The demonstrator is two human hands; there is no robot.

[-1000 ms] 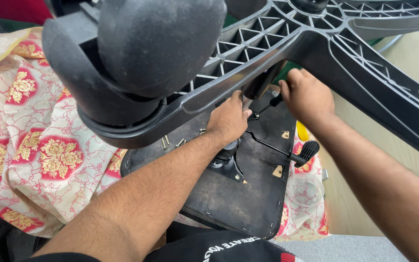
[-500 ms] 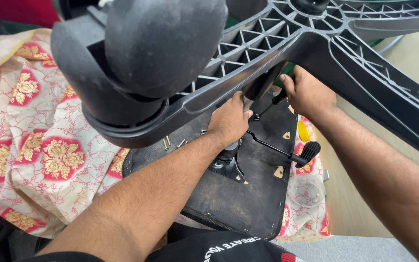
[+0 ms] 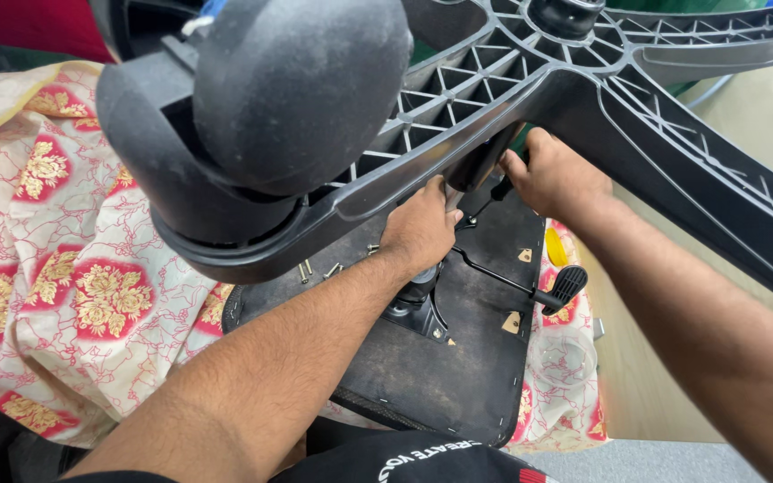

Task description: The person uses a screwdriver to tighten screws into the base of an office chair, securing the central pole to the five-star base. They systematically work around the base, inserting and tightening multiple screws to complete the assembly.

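Your left hand and right hand meet at frame centre on the gas-lift column, which rises from the upturned seat underside into the star base. Both hands are closed, fingers curled about the column beneath the base arm. A caster fills the upper left; loose screws lie left of your left hand.
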